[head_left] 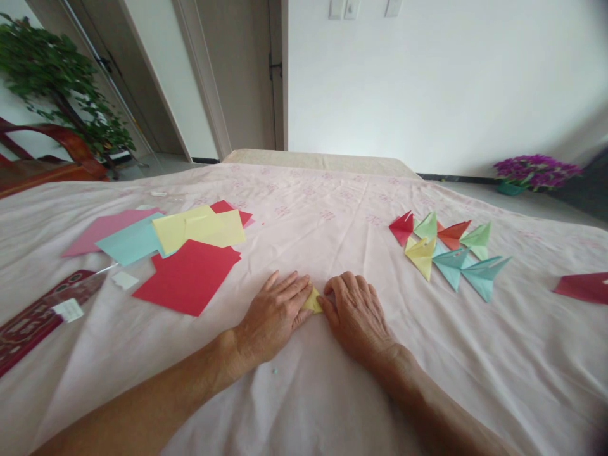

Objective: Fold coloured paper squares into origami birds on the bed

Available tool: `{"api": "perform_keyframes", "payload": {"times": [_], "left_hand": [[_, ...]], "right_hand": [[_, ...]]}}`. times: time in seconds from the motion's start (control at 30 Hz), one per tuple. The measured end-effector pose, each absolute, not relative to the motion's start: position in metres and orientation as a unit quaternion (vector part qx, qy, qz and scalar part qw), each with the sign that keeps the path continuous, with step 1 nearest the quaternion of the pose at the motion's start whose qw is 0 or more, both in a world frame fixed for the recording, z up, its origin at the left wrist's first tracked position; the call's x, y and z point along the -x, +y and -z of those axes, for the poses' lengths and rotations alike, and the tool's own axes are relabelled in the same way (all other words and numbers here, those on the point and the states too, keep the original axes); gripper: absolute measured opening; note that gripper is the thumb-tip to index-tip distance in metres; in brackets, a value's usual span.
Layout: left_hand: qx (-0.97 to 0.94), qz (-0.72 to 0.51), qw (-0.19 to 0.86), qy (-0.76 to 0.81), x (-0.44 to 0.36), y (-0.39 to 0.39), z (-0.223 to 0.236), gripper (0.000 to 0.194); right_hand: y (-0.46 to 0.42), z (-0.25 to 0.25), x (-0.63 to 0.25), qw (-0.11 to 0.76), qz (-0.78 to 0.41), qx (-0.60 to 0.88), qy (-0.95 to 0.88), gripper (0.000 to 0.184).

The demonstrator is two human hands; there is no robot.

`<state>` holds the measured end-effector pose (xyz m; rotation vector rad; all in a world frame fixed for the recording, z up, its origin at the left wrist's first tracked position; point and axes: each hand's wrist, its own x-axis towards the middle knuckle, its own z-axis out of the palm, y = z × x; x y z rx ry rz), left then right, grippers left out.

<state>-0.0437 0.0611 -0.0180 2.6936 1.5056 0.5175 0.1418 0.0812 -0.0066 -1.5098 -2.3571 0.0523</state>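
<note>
A small folded piece of yellow paper [313, 302] lies on the pink cloth between my two hands. My left hand [278, 307] rests flat over its left side, fingers stretched out and covering part of it. From the right, my right hand [356, 310] meets the paper with thumb and curled fingers at its edge. How much paper is under the hands stays hidden. To the left are loose paper sheets: red [190, 278], yellow [204, 229], blue [130, 239] and pink [111, 229]. At the right, several folded paper butterflies stand in two rows, among them a yellow one [421, 256].
The patterned cloth [327, 196] has wrinkles. A dark red package [38, 316] with a white label lies at the left edge. Another red paper piece [582, 288] is at the far right. Beyond are a wooden chair [57, 152] and purple flowers [534, 171].
</note>
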Motion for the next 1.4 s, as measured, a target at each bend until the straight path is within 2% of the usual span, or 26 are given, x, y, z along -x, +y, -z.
{"api": "perform_keyframes", "payload": {"times": [0.2,0.57,0.87,1.03,1.13,1.27,1.4], "left_hand": [[-0.837,-0.157,0.016,0.524,0.037,0.058,0.018,0.036],[-0.828,-0.164,0.019,0.536,0.039,0.059,0.021,0.033],[-0.83,-0.159,0.015,0.534,0.039,0.057,0.021,0.035],[-0.833,-0.158,0.022,0.529,0.04,0.058,0.022,0.037],[-0.831,-0.189,0.03,0.522,0.042,0.057,0.021,0.037],[-0.78,-0.313,0.048,0.54,0.048,0.053,0.017,0.032],[-0.725,-0.388,0.053,0.566,0.051,0.049,0.014,0.021]], "right_hand": [[0.079,0.012,-0.14,0.178,-0.017,0.533,-0.827,0.016],[0.083,0.015,-0.142,0.19,-0.069,0.528,-0.825,0.014],[0.077,0.016,-0.14,0.201,-0.071,0.53,-0.821,0.028],[0.078,0.016,-0.143,0.209,-0.096,0.527,-0.818,0.025],[0.082,0.019,-0.15,0.24,-0.137,0.521,-0.807,0.027],[0.09,0.025,-0.16,0.338,-0.213,0.507,-0.763,0.03],[0.092,0.027,-0.161,0.366,-0.214,0.511,-0.748,0.032]]}}
